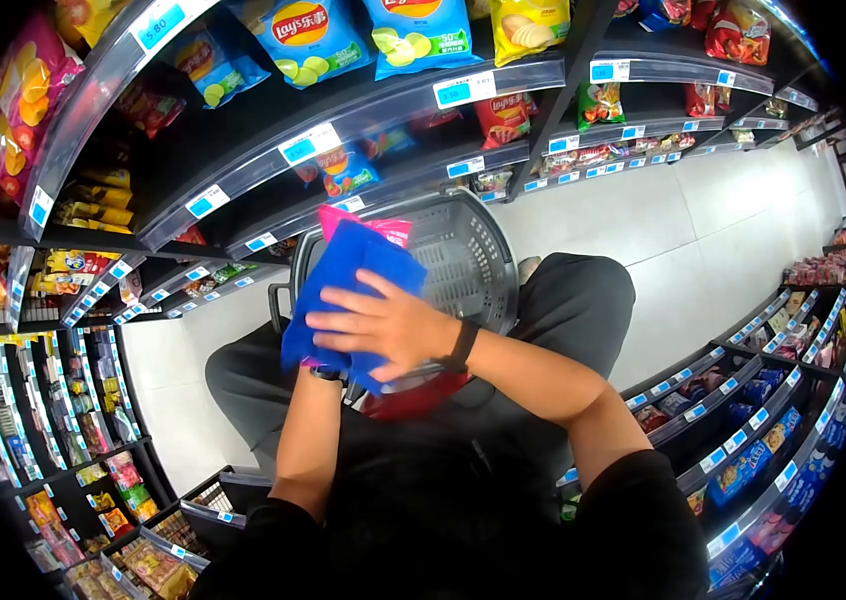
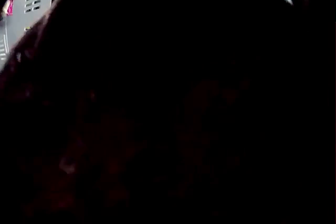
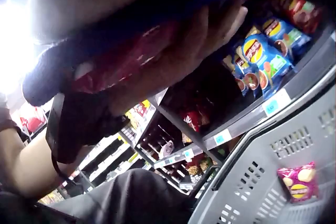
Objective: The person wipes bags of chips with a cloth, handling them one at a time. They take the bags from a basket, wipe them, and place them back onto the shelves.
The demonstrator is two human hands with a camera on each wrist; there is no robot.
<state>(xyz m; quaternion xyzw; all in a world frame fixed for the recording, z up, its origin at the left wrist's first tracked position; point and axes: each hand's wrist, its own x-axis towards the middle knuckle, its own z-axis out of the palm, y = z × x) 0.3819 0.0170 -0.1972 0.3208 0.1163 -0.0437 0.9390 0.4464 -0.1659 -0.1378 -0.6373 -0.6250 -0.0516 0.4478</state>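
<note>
Blue cloth (image 1: pixel 348 258), probably soft and light, best pinched edgewise, lay under the spread right hand (image 1: pixel 393 325); whether the left hand (image 3: pixel 168 74) gripped was unclear.

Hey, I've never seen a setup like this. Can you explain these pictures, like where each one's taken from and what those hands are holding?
There's no machine here, just bare-handed work in a shop. The wide picture comes from a camera worn on the head, looking forward and down; the other two come from cameras worn on each wrist. The left wrist's picture is almost all dark, so it tells little. The right hand, fingers spread, lies on a blue cloth over a pink packet, and the left hand is underneath that packet. Close by is a grey basket with another pink packet inside. All around are shelves of snacks.
</note>
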